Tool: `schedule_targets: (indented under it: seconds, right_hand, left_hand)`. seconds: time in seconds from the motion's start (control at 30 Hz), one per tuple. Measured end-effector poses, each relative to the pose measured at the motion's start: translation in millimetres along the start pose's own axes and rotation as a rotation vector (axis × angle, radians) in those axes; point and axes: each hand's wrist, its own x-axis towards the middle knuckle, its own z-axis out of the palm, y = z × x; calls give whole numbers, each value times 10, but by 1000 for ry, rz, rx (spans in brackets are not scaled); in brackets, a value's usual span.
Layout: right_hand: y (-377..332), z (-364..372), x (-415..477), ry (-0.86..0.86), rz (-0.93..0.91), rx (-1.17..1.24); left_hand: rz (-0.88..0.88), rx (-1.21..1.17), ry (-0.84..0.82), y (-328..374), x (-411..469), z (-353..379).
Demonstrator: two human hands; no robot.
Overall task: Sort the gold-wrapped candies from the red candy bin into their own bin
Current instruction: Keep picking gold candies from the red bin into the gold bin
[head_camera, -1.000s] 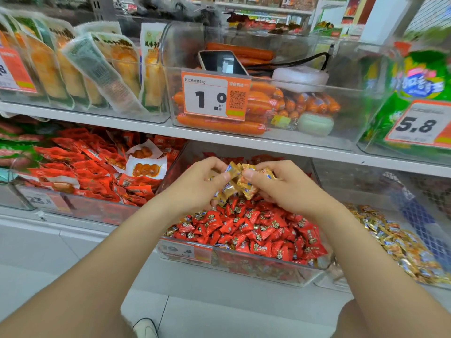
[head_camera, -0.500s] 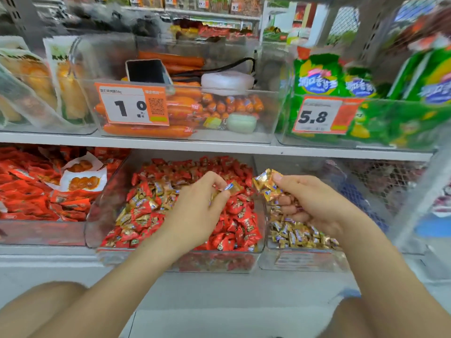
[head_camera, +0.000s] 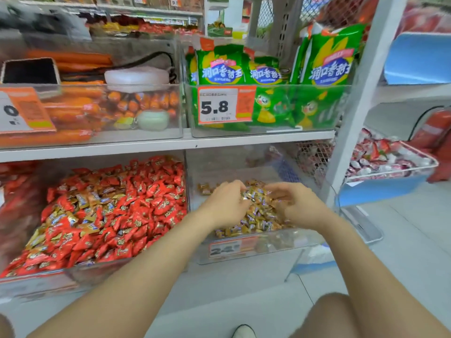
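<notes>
The clear red candy bin (head_camera: 102, 270) on the lower left holds red-wrapped candies (head_camera: 146, 206) with several gold-wrapped candies (head_camera: 80, 215) mixed in on its left side. To its right stands the clear gold candy bin (head_camera: 268, 242) with a pile of gold candies (head_camera: 258, 218). Both hands hover low over that pile. My left hand (head_camera: 225, 203) has its fingers curled round a few gold candies at its tips. My right hand (head_camera: 296, 203) faces it with curled fingers that touch the pile; whether it grips any candy is hidden.
The shelf above carries a sausage bin (head_camera: 97, 113) and a bin of green snack bags (head_camera: 268, 108) with a 5.8 price tag. A white upright post (head_camera: 353, 118) borders the gold bin's right side. A wire basket of wrapped sweets (head_camera: 390, 162) sits further right.
Both hands moved right from above the red candy bin, carrying gold candies, and dropped low onto the gold pile. The view swung right with them.
</notes>
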Motion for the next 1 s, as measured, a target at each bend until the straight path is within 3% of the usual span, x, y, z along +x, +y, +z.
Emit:
schedule_targets:
  seconds: [0.1,0.2,0.3,0.4,0.57,0.63,0.73,1.0]
  right_hand:
    - [-1,-22,-23,31,56,-60]
    - [-274,28,-66,19,5,-49]
    - [-784,195,-149,35,-171,-43]
    - [-1379,477,-284,28,-352,0]
    - [-2124,1074,-307,-32,-606,-75]
    - [-2307,1278,-209,-61,-629,-105]
    - [-2531,1514,-44,-87,-637,-157]
    - [-2827,1963,399,-197,-525,-216]
  left_hand:
    - [106,166,-39,-28,-55,32]
    - [240,236,137,-35,-395,-134]
    - [308,278,372,-152,-844,-390]
    - [220,202,516,-559,-1204,-655]
    - [-160,109,601,-1476,-1572,-1099]
    - [-279,51,580,-1815,-1682,-1237]
    - [-324,-10,452,-2100,-1811,-1372]
    - [-148,76,118,-2257,-1785,-1361]
